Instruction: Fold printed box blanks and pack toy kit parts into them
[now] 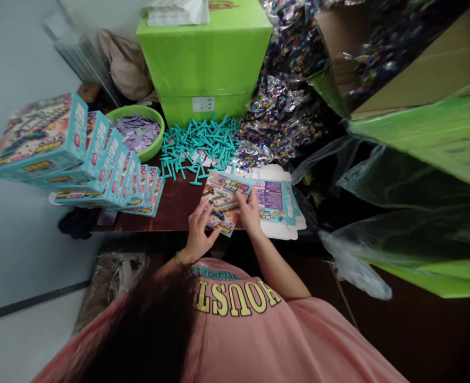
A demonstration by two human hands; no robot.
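Note:
A printed carton (225, 199) with a colourful front and teal edges is held between my two hands at the table's front edge. My left hand (199, 229) grips its left side and lower corner. At the right edge my right hand (250, 210) closes around it, thumb on the printed face. Flattened cartons (275, 199) with purple and teal panels lie just right of my right hand, white flaps spread. Behind the held carton is a heap of teal T-shaped plastic pieces (203, 141).
A leaning stack of teal boxes (111, 167) stands left. Behind it a green basin (155, 149) holds lilac packets (137, 133). A large green box (207, 64) stands at the back. Bags of coloured beads (277, 106) and an open carton (414, 90) with plastic film occupy the right.

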